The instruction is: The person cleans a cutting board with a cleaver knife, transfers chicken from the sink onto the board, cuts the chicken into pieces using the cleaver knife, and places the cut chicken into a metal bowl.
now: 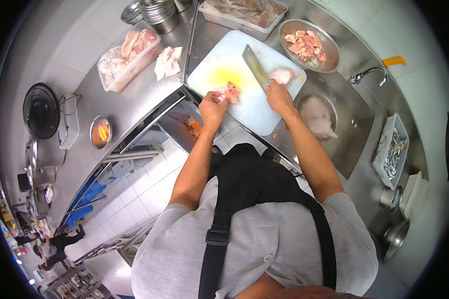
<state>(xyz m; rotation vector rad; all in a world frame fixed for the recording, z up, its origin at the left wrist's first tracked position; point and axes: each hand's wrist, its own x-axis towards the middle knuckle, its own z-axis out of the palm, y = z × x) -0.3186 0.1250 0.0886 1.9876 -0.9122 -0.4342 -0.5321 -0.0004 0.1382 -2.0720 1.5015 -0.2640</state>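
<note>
Head view: we are standing at a steel counter [134,99] with a white cutting board [219,60] set square in front of us, so both hands are reaching it without stretching.

Left hand [213,105]: we are closing the fingers on a piece of raw chicken [230,92] and pressing it to the near edge of the board. This is keeping the meat from sliding, and the fingers are sitting to the left of the blade's line.

Right hand [278,95]: we are wrapping it shut around the handle of a cleaver [256,67]. The blade is pointing away from us across the board, lying between the held piece and a second chicken piece [283,75] just to its right. We cannot tell whether the edge is touching the board.

Around the work:
- A metal bowl [329,62] of cut meat is standing just beyond the board on the right, near the knife hand.
- A clear tub [127,74] of uncut chicken is lying to the left, with a loose portion [168,61] beside it.
- A sink [354,144] with a tap [366,74] is sitting to the right, holding a pale whole piece.
- A tray of small fish [393,152] is resting well apart, past the sink.
</note>
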